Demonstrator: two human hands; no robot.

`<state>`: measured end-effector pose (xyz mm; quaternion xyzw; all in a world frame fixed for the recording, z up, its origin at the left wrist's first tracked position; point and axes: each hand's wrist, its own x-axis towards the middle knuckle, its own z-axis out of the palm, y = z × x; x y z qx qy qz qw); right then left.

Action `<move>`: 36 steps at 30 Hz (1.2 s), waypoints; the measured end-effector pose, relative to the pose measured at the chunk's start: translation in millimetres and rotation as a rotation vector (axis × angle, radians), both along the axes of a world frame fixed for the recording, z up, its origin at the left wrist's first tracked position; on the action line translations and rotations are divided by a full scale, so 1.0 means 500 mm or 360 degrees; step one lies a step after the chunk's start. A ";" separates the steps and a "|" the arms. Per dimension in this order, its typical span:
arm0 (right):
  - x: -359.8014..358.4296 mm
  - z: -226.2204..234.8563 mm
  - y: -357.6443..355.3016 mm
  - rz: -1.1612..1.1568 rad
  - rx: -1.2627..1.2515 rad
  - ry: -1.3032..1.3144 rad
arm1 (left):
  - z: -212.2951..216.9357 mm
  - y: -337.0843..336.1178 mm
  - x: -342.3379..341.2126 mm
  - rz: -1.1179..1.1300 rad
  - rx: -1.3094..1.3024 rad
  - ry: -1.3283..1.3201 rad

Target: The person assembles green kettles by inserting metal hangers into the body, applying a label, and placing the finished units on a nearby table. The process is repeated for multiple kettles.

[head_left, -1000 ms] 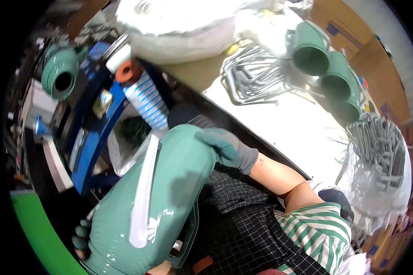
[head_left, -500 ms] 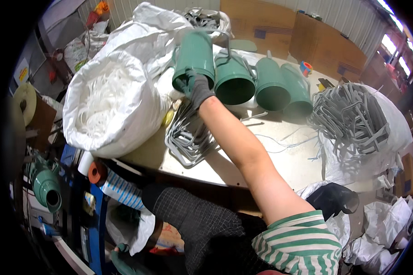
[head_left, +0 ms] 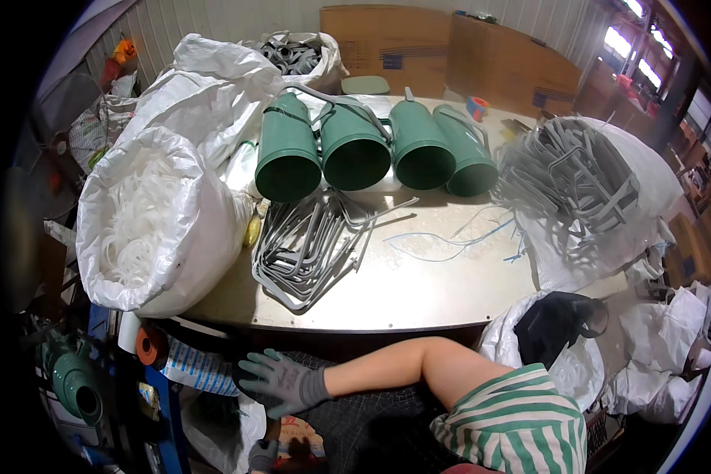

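My right hand (head_left: 286, 385), in a grey glove with green fingertips, is held over my dark checked lap, in front of the table. Its fingers are spread and nothing is in them. Low at the bottom edge is my left hand (head_left: 264, 456), of which only a bit of grey glove shows; its fingers are hidden. Across the table stand several green cylinders in a row, their dark open ends facing me: the leftmost cylinder (head_left: 287, 142), a second cylinder (head_left: 354, 130) and others to the right. Grey bent handles (head_left: 302, 257) lie piled in front of them.
A white sack (head_left: 201, 237) of pale plastic rings stands left. More grey bent pieces (head_left: 581, 178) heap on a sack at right. Blue-white strings (head_left: 450, 244) lie mid-table. Cardboard (head_left: 387, 43) borders the back. A blue frame (head_left: 163, 423) and a green machine part (head_left: 79, 387) are lower left.
My right hand has let go of the leftmost cylinder and drawn back to my lap, fingers spreading. That cylinder now rests in the row. My left hand has shifted rightward; the view has shifted too.
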<state>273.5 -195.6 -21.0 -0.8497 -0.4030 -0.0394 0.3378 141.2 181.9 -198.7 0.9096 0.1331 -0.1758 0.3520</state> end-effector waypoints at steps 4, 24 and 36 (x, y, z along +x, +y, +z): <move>-0.010 -0.011 0.060 -0.0054 -0.0089 -0.0005 | 0.041 -0.074 -0.002 -0.0192 0.0184 0.0149; -0.023 -0.036 0.094 -0.0031 -0.0009 -0.0052 | 0.098 -0.118 0.025 -0.0203 0.0274 0.0168; -0.039 0.002 0.144 0.0136 0.0126 -0.0192 | 0.021 -0.027 -0.083 -0.0367 0.0236 0.0130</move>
